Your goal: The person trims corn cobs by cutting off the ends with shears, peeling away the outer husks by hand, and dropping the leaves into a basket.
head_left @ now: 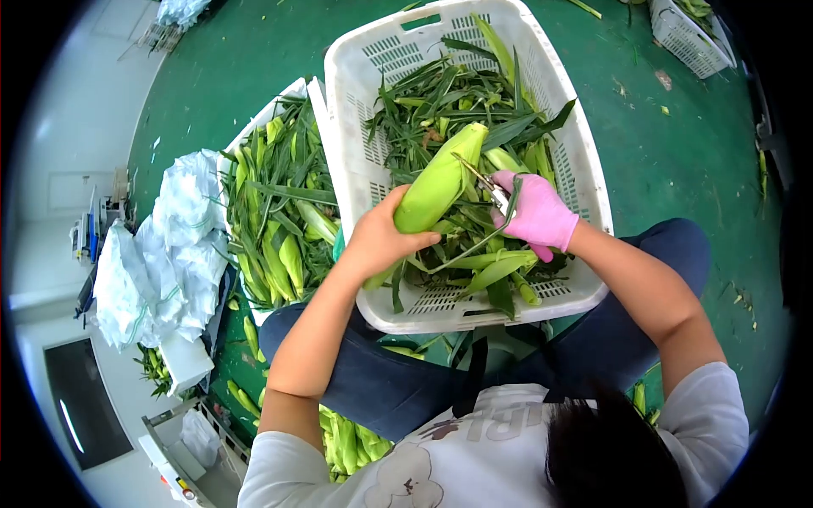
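Over the middle crate, has corn ear in bare left hand, wrapped snugly round lower end; has clippers clasped in pink-gloved right hand, tips at ear's edge. Could nick left hand or gouge ear with any slip or twist. Note left crate: leaves, unhusked ears; middle: loose leaves, husks; far-right basket: greens.
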The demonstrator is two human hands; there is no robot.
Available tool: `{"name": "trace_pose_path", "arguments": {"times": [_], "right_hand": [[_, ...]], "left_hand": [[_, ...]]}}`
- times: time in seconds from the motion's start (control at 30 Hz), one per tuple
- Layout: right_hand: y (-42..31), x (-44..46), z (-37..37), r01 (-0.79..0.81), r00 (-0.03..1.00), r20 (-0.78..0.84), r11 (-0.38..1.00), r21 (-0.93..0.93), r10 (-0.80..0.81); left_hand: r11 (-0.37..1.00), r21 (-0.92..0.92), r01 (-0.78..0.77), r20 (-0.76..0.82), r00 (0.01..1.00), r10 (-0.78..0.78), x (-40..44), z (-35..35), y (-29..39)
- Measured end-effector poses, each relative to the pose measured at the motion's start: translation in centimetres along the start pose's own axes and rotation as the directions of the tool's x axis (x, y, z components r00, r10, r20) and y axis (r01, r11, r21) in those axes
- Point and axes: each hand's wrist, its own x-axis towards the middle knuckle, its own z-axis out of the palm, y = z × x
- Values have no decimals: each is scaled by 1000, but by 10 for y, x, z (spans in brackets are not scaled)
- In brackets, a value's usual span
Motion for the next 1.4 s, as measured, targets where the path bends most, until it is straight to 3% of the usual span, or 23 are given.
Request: {"name": "trace_pose_path", "arguments": {"times": [0.13, 0.2, 0.27, 0.3, 0.33, 0.4, 0.43, 0.53, 0.57, 0.6, 0.7, 0.73, 0.87, 0.93, 0.97, 1.0, 1.03, 1.07, 1.13, 1.17, 1.2, 1.3, 1.4], "right_hand": [[-5, -10, 3, -70, 977, 209, 873, 482, -37], [-13, -15, 6, -125, 935, 299, 613, 780, -190], [-36, -26, 9, -175, 950, 239, 289, 941, -200], [-37, -28, 9, -174, 951, 214, 183, 968, -225], [-47, -31, 9, -111, 981, 128, 121, 986, -145], [-23, -17, 14, -114, 978, 109, -19, 993, -178], [-14, -10, 16, -121, 958, 134, 68, 990, -253], [-9, -5, 26, -109, 976, 60, -225, 968, -211], [-10, -9, 20, -99, 995, 90, -245, 964, -49], [2, -6, 25, -125, 984, 87, -260, 958, -152], [10, 5, 33, -69, 997, 73, -111, 991, 33], [13, 6, 30, -1, 993, 25, -203, 979, 118], [59, 25, 18, -17, 860, 126, -219, 976, 494], [34, 7, 32, -248, 769, 398, -340, 907, 501], [71, 2, 59, -437, 837, 515, -339, 833, 187], [46, -15, 58, -633, 767, 638, -87, 769, 61], [32, -27, 68, -659, 737, 661, -69, 749, 140], [18, -37, 71, -686, 724, 678, 29, 727, 124], [-13, -50, 59, -679, 735, 668, 125, 724, 117], [-14, -49, 56, -661, 749, 658, 164, 732, 83], [-11, -46, 52, -640, 763, 645, 200, 742, 49], [-5, -42, 42, -550, 835, 534, 166, 818, 133], [-8, -31, 37, -548, 824, 513, 109, 829, 243]], "left_hand": [[885, -460, -79, 222, 954, 200, -1, -33, -43], [771, -612, -174, 233, 892, 387, 0, -36, -56], [730, -678, -86, 158, 953, 259, 4, -14, -60], [702, -711, -50, 123, 973, 194, 9, 1, -56], [828, -539, -155, -35, 986, 162, 6, 14, -47], [777, -620, -113, -103, 993, 62, 3, 30, -26], [665, -738, -114, -105, 993, 54, 2, 41, -25], [259, -963, -80, -97, 994, -55, -4, 46, -1], [168, -980, -106, -124, 988, -96, -1, 28, 12], [79, -987, -141, -151, 979, -137, 6, 9, 17], [230, -970, -83, -104, 992, -78, 23, -22, -25], [223, -972, -72, -89, 993, -72, 23, -23, -28], [96, -950, -298, -313, 889, -333, -1, -43, -46], [-25, -899, -437, -389, 823, -414, -42, -81, -70], [-15, -856, -516, -445, 752, -486, -73, -96, -78], [146, -779, -609, -561, 575, -595, -105, -108, -93], [80, -771, -632, -561, 614, -555, -148, -119, -129], [296, -694, -657, -659, 413, -628, -188, -119, -147], [373, -686, -625, -597, 192, -779, -289, -105, -208], [394, -691, -606, -514, 29, -858, -345, -88, -258], [413, -688, -597, -516, 1, -857, -411, -57, -305], [381, -666, -641, -159, -377, -912, -584, 42, -388], [450, -607, -655, -102, -498, -861, -640, 56, -394]]}}
